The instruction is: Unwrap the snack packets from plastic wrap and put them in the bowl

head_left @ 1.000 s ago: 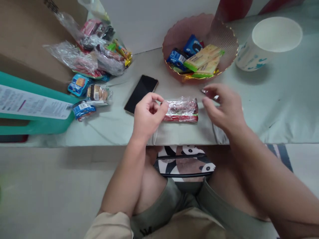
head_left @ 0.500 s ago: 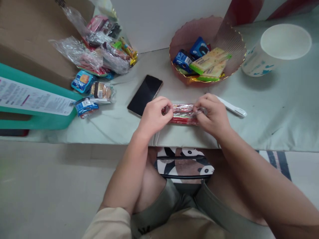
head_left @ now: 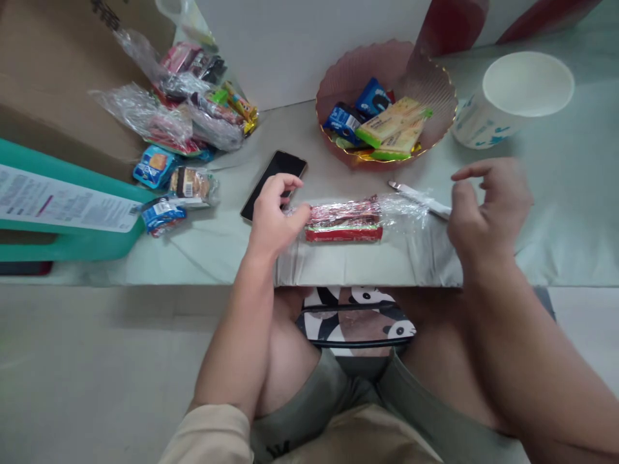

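Note:
In the head view, red snack packs (head_left: 344, 232) lie near the table's front edge, bundled in clear plastic wrap (head_left: 403, 207) that trails loosely to the right. Beside the bundle's left end is my left hand (head_left: 276, 216), fingers apart and curved, the thumb tip at the wrapping. My right hand (head_left: 491, 209) is off to the right, slightly blurred, thumb and forefinger apart with nothing visible between them. A slim white tool (head_left: 435, 206), possibly a cutter, lies partly under the loose wrap, its near end beside my right hand. Behind my left hand rests a black phone (head_left: 271, 174).
A pink gold-rimmed bowl (head_left: 333, 84) holds several wrapped snacks. To its right stands a white paper tub (head_left: 488, 122). On the left are bagged snacks (head_left: 193, 109), small packets (head_left: 164, 216), a cardboard box (head_left: 58, 84) and a teal case (head_left: 130, 238).
My right hand has let go of the wrapping and moved right. The plastic now spreads out over the white tool. My left hand's fingers have opened from a pinch.

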Available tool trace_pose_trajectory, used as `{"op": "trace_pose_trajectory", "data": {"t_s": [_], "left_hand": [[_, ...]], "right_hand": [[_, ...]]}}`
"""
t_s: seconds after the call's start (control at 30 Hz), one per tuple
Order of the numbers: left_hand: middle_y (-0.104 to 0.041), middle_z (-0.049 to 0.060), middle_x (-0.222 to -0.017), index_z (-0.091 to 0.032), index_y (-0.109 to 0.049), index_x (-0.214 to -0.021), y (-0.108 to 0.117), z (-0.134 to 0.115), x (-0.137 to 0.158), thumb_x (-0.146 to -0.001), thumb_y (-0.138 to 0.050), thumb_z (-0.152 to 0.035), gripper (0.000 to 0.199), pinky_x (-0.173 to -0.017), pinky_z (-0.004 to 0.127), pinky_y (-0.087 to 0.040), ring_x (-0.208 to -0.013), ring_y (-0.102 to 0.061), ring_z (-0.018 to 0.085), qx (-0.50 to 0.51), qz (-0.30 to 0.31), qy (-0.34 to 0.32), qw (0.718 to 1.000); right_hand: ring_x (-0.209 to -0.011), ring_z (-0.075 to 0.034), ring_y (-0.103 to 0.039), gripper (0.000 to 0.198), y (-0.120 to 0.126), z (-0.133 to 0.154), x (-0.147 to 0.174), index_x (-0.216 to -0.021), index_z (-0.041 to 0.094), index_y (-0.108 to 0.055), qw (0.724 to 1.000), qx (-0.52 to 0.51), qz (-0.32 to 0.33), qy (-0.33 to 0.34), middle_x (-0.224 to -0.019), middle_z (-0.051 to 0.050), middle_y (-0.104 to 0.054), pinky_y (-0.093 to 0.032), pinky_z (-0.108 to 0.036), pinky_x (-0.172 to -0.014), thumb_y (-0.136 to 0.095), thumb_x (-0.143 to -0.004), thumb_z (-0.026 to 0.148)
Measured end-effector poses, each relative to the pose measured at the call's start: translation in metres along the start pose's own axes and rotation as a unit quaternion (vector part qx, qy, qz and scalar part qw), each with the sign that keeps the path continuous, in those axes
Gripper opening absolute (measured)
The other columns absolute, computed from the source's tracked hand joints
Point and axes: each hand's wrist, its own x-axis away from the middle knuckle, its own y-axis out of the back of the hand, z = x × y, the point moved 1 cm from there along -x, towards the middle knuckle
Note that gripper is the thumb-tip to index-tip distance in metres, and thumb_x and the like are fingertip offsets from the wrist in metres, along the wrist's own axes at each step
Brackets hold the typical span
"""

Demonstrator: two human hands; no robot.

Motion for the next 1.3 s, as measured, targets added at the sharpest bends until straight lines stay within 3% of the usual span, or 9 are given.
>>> {"op": "trace_pose_trajectory", "data": {"t_s": [0.1, 0.2, 0.4, 0.63, 0.83, 0.93, 1.07, 1.17, 1.3], "left_hand": [[-0.074, 0.006, -0.112, -0.022, -0.071, -0.103, -0.001, -0.007, 0.001, -0.073, -0.069, -0.022, 0.031, -0.092, 0.034, -0.055, -0.105, -0.069, 0.022, -0.060, 0.129, -0.065, 0.988], [-0.078, 0.005, -0.097, -0.021, -0.074, -0.092, 0.000, -0.007, 0.001, -0.079, -0.068, -0.024, 0.015, -0.085, 0.033, -0.056, -0.091, -0.071, 0.021, -0.085, 0.184, -0.060, 0.977], [-0.082, 0.005, -0.092, -0.020, -0.076, -0.081, 0.000, -0.005, 0.001, -0.085, -0.064, -0.024, 0.014, -0.080, 0.032, -0.057, -0.087, -0.075, 0.020, -0.051, 0.122, -0.036, 0.991], [-0.077, 0.002, -0.079, -0.021, -0.071, -0.079, -0.003, -0.014, 0.001, -0.092, -0.064, -0.032, 0.019, -0.074, 0.030, -0.054, -0.076, -0.070, 0.016, -0.023, 0.017, -0.062, 0.998], [-0.074, 0.003, -0.085, -0.023, -0.071, -0.088, -0.003, -0.022, 0.007, -0.101, -0.057, -0.040, 0.026, -0.078, 0.031, -0.054, -0.081, -0.068, 0.016, -0.022, -0.051, -0.124, 0.991], [-0.072, 0.002, -0.083, -0.023, -0.070, -0.090, -0.005, -0.023, 0.006, -0.103, -0.056, -0.043, 0.027, -0.073, 0.028, -0.054, -0.076, -0.066, 0.014, 0.034, -0.051, -0.089, 0.994], [-0.070, 0.000, -0.075, -0.022, -0.069, -0.083, -0.009, -0.025, 0.001, -0.098, -0.066, -0.043, 0.025, -0.064, 0.023, -0.051, -0.068, -0.065, 0.011, 0.126, -0.038, -0.021, 0.991], [-0.068, -0.001, -0.072, -0.022, -0.068, -0.079, -0.010, -0.030, -0.002, -0.094, -0.072, -0.040, 0.024, -0.061, 0.022, -0.052, -0.064, -0.064, 0.010, 0.199, -0.032, 0.034, 0.979], [-0.067, -0.001, -0.070, -0.019, -0.067, -0.077, -0.009, -0.038, -0.004, -0.093, -0.072, -0.032, 0.022, -0.053, 0.019, -0.047, -0.059, -0.061, 0.008, 0.295, -0.020, 0.121, 0.948]], "right_hand": [[-0.097, -0.028, -0.068, 0.014, -0.009, 0.025, 0.009, -0.097, 0.024, -0.067, 0.987, -0.063, 0.082, 0.121, -0.098, -0.009, -0.074, -0.052, -0.044, -0.088, -0.060, -0.086, 0.029], [-0.110, -0.032, -0.066, 0.026, -0.023, 0.027, 0.014, -0.111, 0.025, -0.070, 0.972, -0.010, 0.201, 0.123, -0.113, -0.011, -0.076, -0.048, -0.048, -0.094, -0.064, -0.086, 0.030], [-0.100, -0.030, -0.067, 0.015, -0.030, 0.006, 0.008, -0.092, 0.024, -0.072, 0.979, 0.011, 0.200, 0.044, -0.095, -0.010, -0.075, -0.046, -0.047, -0.091, -0.058, -0.091, 0.027], [-0.096, -0.030, -0.068, 0.015, -0.014, 0.027, 0.003, -0.089, 0.026, -0.069, 0.994, -0.005, 0.107, 0.023, -0.092, -0.010, -0.073, -0.048, -0.047, -0.091, -0.055, -0.093, 0.025], [-0.099, -0.031, -0.066, 0.022, -0.003, 0.037, 0.006, -0.098, 0.028, -0.067, 0.999, 0.022, 0.004, 0.044, -0.096, -0.012, -0.070, -0.050, -0.050, -0.093, -0.046, -0.102, 0.028], [-0.098, -0.029, -0.067, 0.019, -0.001, 0.050, 0.017, -0.106, 0.028, -0.066, 0.988, -0.005, -0.063, 0.141, -0.096, -0.010, -0.069, -0.053, -0.047, -0.091, -0.050, -0.099, 0.020], [-0.101, -0.025, -0.070, 0.036, -0.017, 0.069, 0.037, -0.122, 0.028, -0.063, 0.958, -0.064, 0.040, 0.276, -0.107, -0.006, -0.073, -0.054, -0.041, -0.089, -0.060, -0.090, 0.013], [-0.130, -0.034, -0.060, 0.049, -0.035, 0.069, 0.043, -0.138, 0.022, -0.058, 0.962, 0.021, 0.159, 0.221, -0.134, -0.014, -0.068, -0.048, -0.050, -0.105, -0.061, -0.090, 0.018], [-0.123, -0.032, -0.060, 0.048, -0.043, 0.063, 0.041, -0.136, 0.028, -0.063, 0.963, 0.043, 0.185, 0.192, -0.125, -0.012, -0.067, -0.048, -0.050, -0.102, -0.058, -0.090, 0.015]]}}
